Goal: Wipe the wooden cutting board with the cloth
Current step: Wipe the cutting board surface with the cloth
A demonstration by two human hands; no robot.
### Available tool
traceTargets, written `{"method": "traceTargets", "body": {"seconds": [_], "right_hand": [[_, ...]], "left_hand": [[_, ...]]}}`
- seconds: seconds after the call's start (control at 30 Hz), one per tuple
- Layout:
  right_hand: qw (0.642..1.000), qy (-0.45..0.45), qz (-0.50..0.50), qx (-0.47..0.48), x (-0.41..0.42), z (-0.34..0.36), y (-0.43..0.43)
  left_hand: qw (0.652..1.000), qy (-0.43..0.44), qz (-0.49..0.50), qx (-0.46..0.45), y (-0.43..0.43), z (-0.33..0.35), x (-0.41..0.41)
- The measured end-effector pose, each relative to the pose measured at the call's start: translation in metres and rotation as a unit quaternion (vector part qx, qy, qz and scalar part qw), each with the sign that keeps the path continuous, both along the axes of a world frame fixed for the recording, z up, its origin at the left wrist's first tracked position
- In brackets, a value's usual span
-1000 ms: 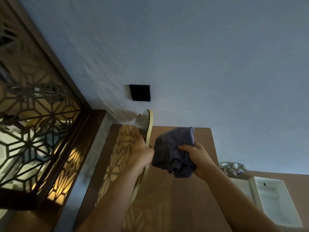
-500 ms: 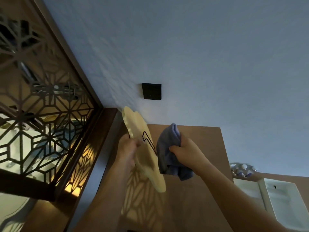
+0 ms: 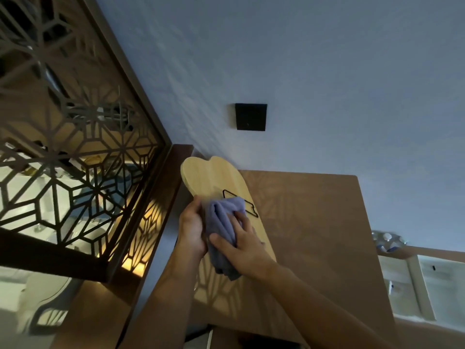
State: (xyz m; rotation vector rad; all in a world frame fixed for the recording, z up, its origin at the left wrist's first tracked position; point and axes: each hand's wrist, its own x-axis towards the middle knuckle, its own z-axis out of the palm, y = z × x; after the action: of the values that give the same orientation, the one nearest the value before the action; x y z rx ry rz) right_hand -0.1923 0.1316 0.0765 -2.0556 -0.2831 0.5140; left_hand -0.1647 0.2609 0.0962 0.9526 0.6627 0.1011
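Note:
A pale wooden cutting board (image 3: 210,176) with a wavy top edge and a black line drawing faces me above the brown table (image 3: 314,222). My left hand (image 3: 191,229) grips its left edge. My right hand (image 3: 245,245) presses a bunched blue-grey cloth (image 3: 222,217) flat against the board's face. The cloth and both hands hide the board's middle; its lower part shows below them in lattice shadow.
A dark lattice screen (image 3: 75,159) with warm light behind it stands at the left. A black square switch plate (image 3: 251,117) sits on the blue-grey wall. A white tray (image 3: 437,285) lies at the right, with small round items (image 3: 387,239) behind it.
The board has turned from edge-on to face-on toward me. My right hand has brought the cloth from beside the board onto its face.

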Motion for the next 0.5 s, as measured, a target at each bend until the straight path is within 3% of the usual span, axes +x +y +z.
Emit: {"method": "traceTargets", "body": {"seconds": [0.03, 0.1, 0.37, 0.5], "right_hand": [[1.0, -0.006, -0.009, -0.021, -0.001, -0.011, 0.001], [0.996, 0.0, -0.026, -0.082, -0.004, -0.029, -0.002], [0.969, 0.107, -0.104, -0.198, 0.009, -0.091, -0.048], [0.955, 0.083, -0.09, -0.27, 0.022, -0.076, -0.061]], "left_hand": [[0.996, 0.078, -0.043, -0.028, 0.02, -0.001, 0.001], [0.989, 0.126, -0.082, -0.006, 0.035, -0.01, 0.0], [0.993, 0.105, -0.049, 0.005, 0.046, -0.029, -0.009], [0.993, 0.104, -0.061, 0.01, 0.053, -0.035, -0.012]]}}
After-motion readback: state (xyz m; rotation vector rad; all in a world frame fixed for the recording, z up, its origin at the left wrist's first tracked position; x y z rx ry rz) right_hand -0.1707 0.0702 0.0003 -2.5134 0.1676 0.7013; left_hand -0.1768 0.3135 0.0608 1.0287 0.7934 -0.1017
